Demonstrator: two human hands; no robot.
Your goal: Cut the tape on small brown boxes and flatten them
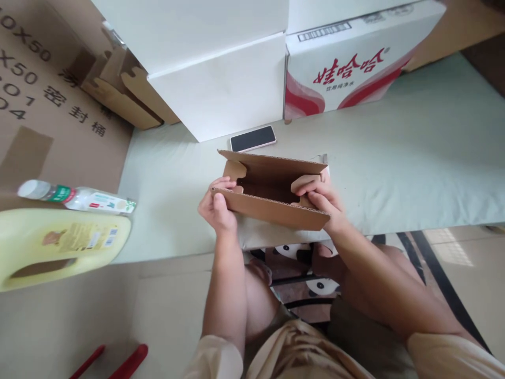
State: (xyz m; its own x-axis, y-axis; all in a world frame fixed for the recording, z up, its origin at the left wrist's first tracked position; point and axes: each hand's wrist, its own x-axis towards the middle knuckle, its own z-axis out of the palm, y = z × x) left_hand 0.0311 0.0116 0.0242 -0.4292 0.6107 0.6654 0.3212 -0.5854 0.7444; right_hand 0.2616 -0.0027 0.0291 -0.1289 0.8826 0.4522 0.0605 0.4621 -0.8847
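Both forearms reach up from the lap to a small carton (272,192), held at the counter's (394,158) near edge, its open top facing the camera. Left hand (216,209) grips the carton's left end, fingers (223,183) curled over the rim and thumb outside, which seems to steady the wall. Right hand (323,201) clasps the right end, its fingers (305,185) pressing a side flap inward, so the flap apparently tucks down inside the walls. Neither hand is spread wide; both are closed on cardboard. Holding the two ends at once likely keeps the half-folded shape square. Just behind the carton a phone (253,138) lies face up, against a white box (221,89). Beside that, toward the far right, stands a printed case (347,68) with red lettering. At the counter's left edge lie a yellow jug (59,245) and a bottle (77,197) on their sides, with flat brown cardboard (47,105) behind them. Red handles (114,363) show on the floor, lower left.
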